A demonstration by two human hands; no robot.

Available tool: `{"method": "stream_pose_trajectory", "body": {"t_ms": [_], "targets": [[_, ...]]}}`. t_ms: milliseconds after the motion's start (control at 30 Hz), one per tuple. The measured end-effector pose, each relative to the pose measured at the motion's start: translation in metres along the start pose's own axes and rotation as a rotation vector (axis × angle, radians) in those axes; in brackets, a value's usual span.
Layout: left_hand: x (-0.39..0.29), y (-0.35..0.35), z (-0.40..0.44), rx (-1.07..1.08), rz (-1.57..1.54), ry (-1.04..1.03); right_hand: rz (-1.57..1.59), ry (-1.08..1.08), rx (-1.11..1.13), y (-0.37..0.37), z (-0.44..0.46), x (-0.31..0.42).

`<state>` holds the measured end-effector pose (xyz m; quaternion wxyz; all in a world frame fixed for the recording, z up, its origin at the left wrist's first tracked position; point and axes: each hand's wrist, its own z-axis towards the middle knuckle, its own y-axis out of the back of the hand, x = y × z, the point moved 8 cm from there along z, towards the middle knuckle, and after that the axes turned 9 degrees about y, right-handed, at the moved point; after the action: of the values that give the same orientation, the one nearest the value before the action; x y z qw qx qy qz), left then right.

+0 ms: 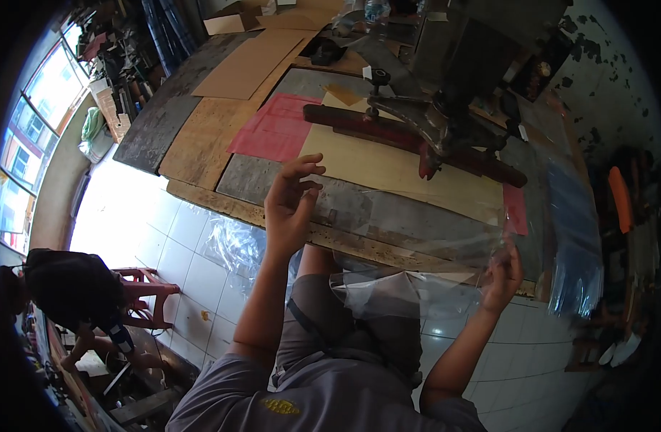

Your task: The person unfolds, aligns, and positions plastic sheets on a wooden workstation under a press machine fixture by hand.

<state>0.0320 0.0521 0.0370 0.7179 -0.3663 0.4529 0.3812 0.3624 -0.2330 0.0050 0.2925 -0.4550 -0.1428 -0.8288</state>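
Note:
A clear plastic sheet [395, 294] hangs over the table's front edge, its right side pinched in my right hand [503, 273]. My left hand [293, 198] is raised over the front edge with its fingers apart and curved, holding nothing. Beyond my hands, a dark red bar [410, 144] of a metal press [417, 119] lies across a pale yellow sheet [388, 169]. Pink material [276, 129] shows at the left end of the bar, and more pink at its right end.
Flat brown cardboard [248, 66] lies at the back left of the table [197, 144]. A stack of clear plastic [572, 245] hangs at the right edge. Crumpled plastic [233, 241] is below the front edge. Another person [75, 288] is at lower left, beside a red stool [149, 295].

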Motion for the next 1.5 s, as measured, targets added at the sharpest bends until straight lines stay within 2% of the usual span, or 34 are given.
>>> {"method": "stream_pose_trajectory", "body": {"t_ms": [267,767,1500], "targets": [[0.0053,0.0104,-0.0015,0.025,-0.085,-0.061,0.02,-0.011,-0.014,0.0003,0.0004,-0.0053],[0.01,0.0086,-0.0019,0.069,-0.158,-0.034,0.036,-0.02,-0.02,-0.0028,0.002,-0.0055],[0.0078,0.0058,-0.0026,0.085,-0.036,0.004,0.0,0.021,-0.008,-0.0028,0.0014,-0.0009]]}}
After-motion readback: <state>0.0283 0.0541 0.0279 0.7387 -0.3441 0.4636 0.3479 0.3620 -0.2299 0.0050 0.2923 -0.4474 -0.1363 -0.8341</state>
